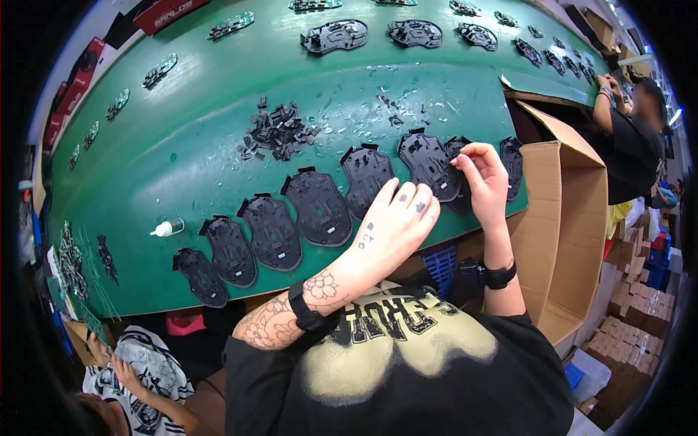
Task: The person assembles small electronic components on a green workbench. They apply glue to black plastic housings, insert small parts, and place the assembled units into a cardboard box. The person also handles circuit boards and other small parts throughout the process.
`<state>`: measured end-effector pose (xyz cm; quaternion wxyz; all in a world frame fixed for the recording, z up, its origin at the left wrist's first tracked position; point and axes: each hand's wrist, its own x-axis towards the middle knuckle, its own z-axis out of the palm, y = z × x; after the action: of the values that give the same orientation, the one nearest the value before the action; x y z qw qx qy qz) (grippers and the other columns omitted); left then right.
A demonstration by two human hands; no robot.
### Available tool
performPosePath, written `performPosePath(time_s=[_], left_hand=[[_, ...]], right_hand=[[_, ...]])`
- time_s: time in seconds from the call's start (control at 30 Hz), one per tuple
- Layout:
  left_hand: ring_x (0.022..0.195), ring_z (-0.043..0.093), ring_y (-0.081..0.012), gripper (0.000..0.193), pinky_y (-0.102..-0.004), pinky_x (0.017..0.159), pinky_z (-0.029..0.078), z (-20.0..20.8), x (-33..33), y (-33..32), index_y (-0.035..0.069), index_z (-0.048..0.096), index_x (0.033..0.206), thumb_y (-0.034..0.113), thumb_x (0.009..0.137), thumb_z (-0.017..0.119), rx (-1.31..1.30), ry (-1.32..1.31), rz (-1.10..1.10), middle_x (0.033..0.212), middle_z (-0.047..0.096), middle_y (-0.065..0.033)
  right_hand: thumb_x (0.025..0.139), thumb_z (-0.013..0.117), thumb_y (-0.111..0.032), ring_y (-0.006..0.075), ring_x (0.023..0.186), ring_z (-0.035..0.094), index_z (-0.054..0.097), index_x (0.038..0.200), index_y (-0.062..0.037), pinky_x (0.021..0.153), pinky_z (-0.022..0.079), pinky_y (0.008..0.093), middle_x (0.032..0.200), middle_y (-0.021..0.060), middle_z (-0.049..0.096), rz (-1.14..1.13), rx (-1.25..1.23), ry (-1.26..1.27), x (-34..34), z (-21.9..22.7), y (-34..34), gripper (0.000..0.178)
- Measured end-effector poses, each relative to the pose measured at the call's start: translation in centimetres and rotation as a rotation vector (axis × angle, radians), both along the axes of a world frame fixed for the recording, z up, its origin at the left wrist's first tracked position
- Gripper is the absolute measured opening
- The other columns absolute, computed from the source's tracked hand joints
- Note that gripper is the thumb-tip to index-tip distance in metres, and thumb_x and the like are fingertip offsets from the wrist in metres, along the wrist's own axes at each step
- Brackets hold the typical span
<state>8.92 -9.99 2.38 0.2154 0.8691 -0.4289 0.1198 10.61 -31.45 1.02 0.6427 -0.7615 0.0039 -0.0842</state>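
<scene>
Black plastic shells shaped like computer-mouse bases lie in a curved row along the near side of the green table. My left hand [396, 227] is closed with bent fingers, its tips by the lower edge of one shell [429, 166]. Whatever it may hold is hidden beneath it. Just right of that shell, my right hand [483, 178] is raised with thumb and index finger pinched together; what is between them is too small to make out. Part of another shell [459, 202] shows behind the right hand. A shell [367, 174] lies just beyond the left hand.
A heap of small black pieces [280, 131] sits mid-table, with a few scattered pieces [392, 112] farther right. A small white bottle [169, 228] stands left. Circuit boards and black parts [336, 36] line the far side. An open cardboard box [567, 218] is at right. Two people work nearby.
</scene>
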Motion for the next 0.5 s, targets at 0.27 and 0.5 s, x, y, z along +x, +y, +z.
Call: performPosePath(time_s=[0.27, 0.5], left_hand=[[0.088, 0.054, -0.0177, 0.017, -0.0311, 0.072, 0.042, -0.4, 1.1, -2.2, 0.007, 0.063, 0.092, 0.016, 0.079, 0.059, 0.070, -0.113, 0.007, 0.093, 0.051, -0.0042], [0.085, 0.056, -0.0155, 0.012, -0.0304, 0.068, 0.044, -0.4, 1.3, -1.9, 0.009, 0.062, 0.089, 0.017, 0.081, 0.059, 0.076, -0.129, -0.045, 0.094, 0.052, -0.0033]], right_hand=[[0.096, 0.061, 0.000, 0.0110, 0.088, 0.063, 0.057, 0.106, 0.0013, 0.083, 0.052, 0.0253, 0.098, 0.0047, 0.062, -0.002, 0.026, -0.036, -0.1, -0.3, -0.1, 0.010], [0.094, 0.063, 0.001, 0.0112, 0.088, 0.065, 0.060, 0.105, 0.0021, 0.081, 0.052, 0.0247, 0.095, 0.0042, 0.065, -0.065, -0.089, -0.040, 0.0, -0.5, -1.3, 0.011]])
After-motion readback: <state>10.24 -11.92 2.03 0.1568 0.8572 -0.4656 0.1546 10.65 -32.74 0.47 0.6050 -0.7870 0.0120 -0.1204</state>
